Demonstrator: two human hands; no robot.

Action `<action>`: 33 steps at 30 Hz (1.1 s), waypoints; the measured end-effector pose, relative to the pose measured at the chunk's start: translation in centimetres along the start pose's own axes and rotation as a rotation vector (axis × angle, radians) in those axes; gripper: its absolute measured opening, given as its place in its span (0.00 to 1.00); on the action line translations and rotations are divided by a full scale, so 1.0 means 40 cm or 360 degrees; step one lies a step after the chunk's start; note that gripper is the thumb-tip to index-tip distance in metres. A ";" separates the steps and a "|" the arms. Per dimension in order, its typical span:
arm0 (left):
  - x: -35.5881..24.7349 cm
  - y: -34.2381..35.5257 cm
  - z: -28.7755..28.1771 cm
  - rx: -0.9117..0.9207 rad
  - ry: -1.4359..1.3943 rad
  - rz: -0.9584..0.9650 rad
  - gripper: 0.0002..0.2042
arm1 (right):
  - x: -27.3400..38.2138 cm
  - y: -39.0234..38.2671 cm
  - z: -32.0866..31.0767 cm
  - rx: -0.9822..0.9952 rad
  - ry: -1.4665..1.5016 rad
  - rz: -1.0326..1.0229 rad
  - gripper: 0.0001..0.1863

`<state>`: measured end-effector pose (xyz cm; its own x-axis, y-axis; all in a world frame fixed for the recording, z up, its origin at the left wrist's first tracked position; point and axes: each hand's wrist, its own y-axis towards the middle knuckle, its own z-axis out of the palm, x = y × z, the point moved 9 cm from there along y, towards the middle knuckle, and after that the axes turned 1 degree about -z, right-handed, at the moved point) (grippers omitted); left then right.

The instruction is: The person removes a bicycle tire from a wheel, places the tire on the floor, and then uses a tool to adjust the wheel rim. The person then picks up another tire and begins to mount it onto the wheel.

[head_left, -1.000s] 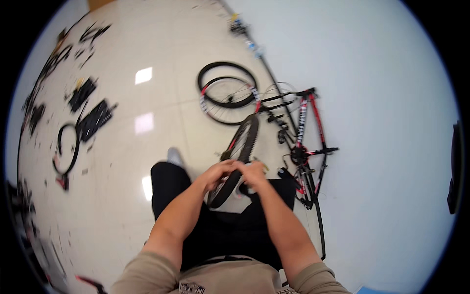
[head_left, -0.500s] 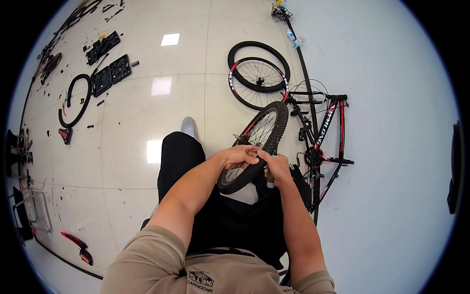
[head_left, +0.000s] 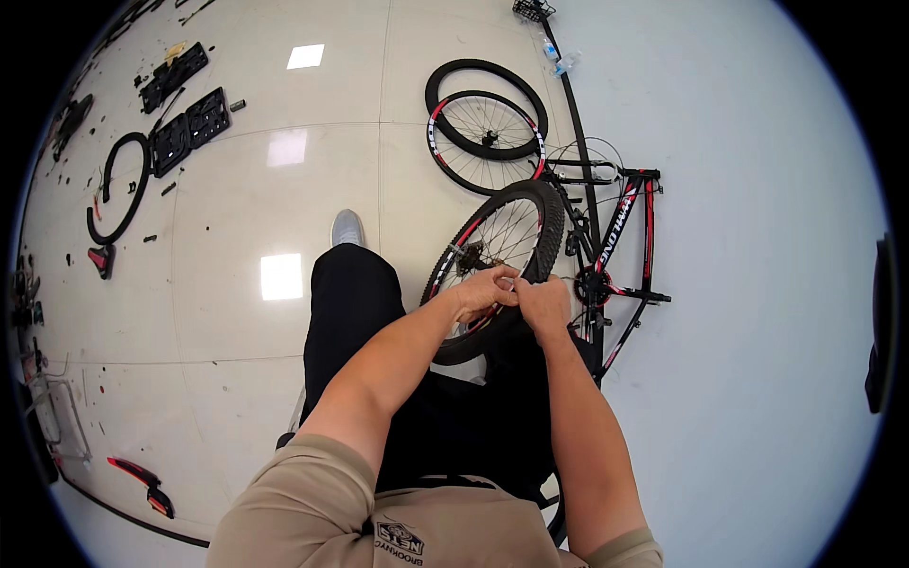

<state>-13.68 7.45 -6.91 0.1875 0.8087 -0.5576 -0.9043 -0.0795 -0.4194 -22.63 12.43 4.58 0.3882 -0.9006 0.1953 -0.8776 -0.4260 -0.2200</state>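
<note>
A bicycle wheel with a knobby black tyre leans upright in front of my lap. Across the near part of the wheel, my left hand has its fingers closed at the rim and tyre edge, thumb and forefinger nearly together. Right beside it, my right hand is a fist against the tyre, its thumb side touching my left fingertips. Whatever lies inside the right fist is hidden. The hub with its sprockets shows beyond my left hand.
A red and black bicycle frame lies along the wall at the right. Beyond the wheel lie a bare rim and a loose tyre. Open tool cases, a curved tyre piece, a saddle and a mudguard are on the left floor.
My view has shifted, and the wheel shows more of its spoked face. My right fist has turned; the pale-tipped thing that stuck out below it is out of sight.
</note>
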 end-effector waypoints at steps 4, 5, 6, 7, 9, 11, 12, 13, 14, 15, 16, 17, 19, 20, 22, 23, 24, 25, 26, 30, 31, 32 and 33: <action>0.000 -0.008 -0.019 0.0118 -0.0264 0.0014 0.28 | 0.031 0.017 0.023 -0.0036 0.0032 -0.0305 0.22; -0.008 -0.011 -0.014 0.0151 -0.0300 0.0025 0.26 | 0.036 0.015 0.026 0.0003 0.0110 -0.0353 0.20; -0.020 -0.033 -0.003 0.0190 -0.0409 -0.0039 0.17 | 0.042 0.012 0.026 0.0043 0.0188 -0.0400 0.19; -0.006 -0.027 -0.017 0.0174 -0.0424 -0.0069 0.14 | 0.047 0.008 0.024 0.0082 0.0267 -0.0447 0.18; -0.013 -0.034 -0.019 0.0146 -0.0443 -0.0121 0.09 | 0.057 0.001 0.023 0.0200 0.0453 -0.0522 0.15; -0.014 -0.049 -0.013 -0.0012 -0.0342 -0.0160 0.09 | 0.050 -0.005 0.027 0.0345 0.0633 -0.0485 0.14; -0.015 -0.056 -0.008 -0.0050 -0.0334 -0.0172 0.10 | 0.039 -0.007 0.032 0.0430 0.0719 -0.0410 0.14; -0.011 -0.056 -0.008 -0.0089 -0.0327 -0.0185 0.12 | 0.025 -0.007 0.041 0.0516 0.0805 -0.0335 0.14; -0.003 -0.051 -0.015 -0.0107 -0.0280 -0.0188 0.12 | 0.014 -0.006 0.049 0.0581 0.0880 -0.0281 0.14; 0.008 -0.042 -0.026 -0.0126 -0.0233 -0.0192 0.13 | 0.003 -0.003 0.058 0.0646 0.0956 -0.0225 0.14; 0.018 -0.037 -0.035 -0.0145 -0.0186 -0.0195 0.14 | -0.005 -0.005 0.070 0.0711 0.1030 -0.0169 0.15; 0.017 -0.040 -0.031 -0.0156 -0.0122 -0.0237 0.15 | -0.019 -0.005 0.077 0.0711 0.1066 -0.0140 0.15; 0.018 -0.048 -0.019 -0.0176 0.0008 -0.0323 0.16 | -0.049 -0.009 0.092 0.0708 0.1137 -0.0080 0.15; 0.018 -0.048 -0.034 -0.0268 0.0121 -0.0286 0.18 | -0.042 -0.012 0.104 0.0726 0.1164 -0.0100 0.15; 0.031 -0.050 -0.053 -0.0396 0.0061 -0.0306 0.18 | -0.028 -0.019 0.125 0.0756 0.1216 -0.0136 0.14; 0.031 -0.053 -0.054 -0.0446 0.0032 -0.0314 0.18 | -0.015 -0.019 0.125 0.0759 0.1273 -0.0205 0.14; 0.019 -0.059 -0.039 -0.0358 -0.0057 -0.0268 0.18 | -0.001 -0.021 0.124 0.0760 0.1329 -0.0273 0.13; 0.024 -0.058 -0.052 -0.0387 -0.0056 -0.0261 0.19 | 0.013 -0.023 0.122 0.0758 0.1383 -0.0342 0.13; 0.025 -0.055 -0.065 -0.0416 -0.0062 -0.0239 0.19 | 0.026 -0.024 0.116 0.0737 0.1324 -0.0374 0.13; 0.019 -0.049 -0.089 -0.0496 -0.0082 -0.0196 0.18 | 0.063 -0.023 0.087 0.0658 0.1191 -0.0513 0.12; 0.015 -0.047 -0.087 -0.0482 -0.0107 -0.0183 0.17 | 0.069 -0.022 0.082 0.0640 0.1185 -0.0552 0.11; 0.008 -0.051 -0.082 -0.0471 -0.0134 -0.0173 0.17 | 0.073 -0.023 0.076 0.0613 0.1145 -0.0564 0.12; 0.003 -0.054 -0.078 -0.0460 -0.0160 -0.0162 0.16 | 0.079 -0.024 0.068 0.0585 0.1106 -0.0576 0.13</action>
<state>-10.51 5.90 -8.32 0.2195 0.8735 -0.4345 -0.7338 -0.1457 -0.6635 -19.78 9.77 2.80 0.2611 -0.4986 0.8266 -0.5400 -0.7852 -0.3031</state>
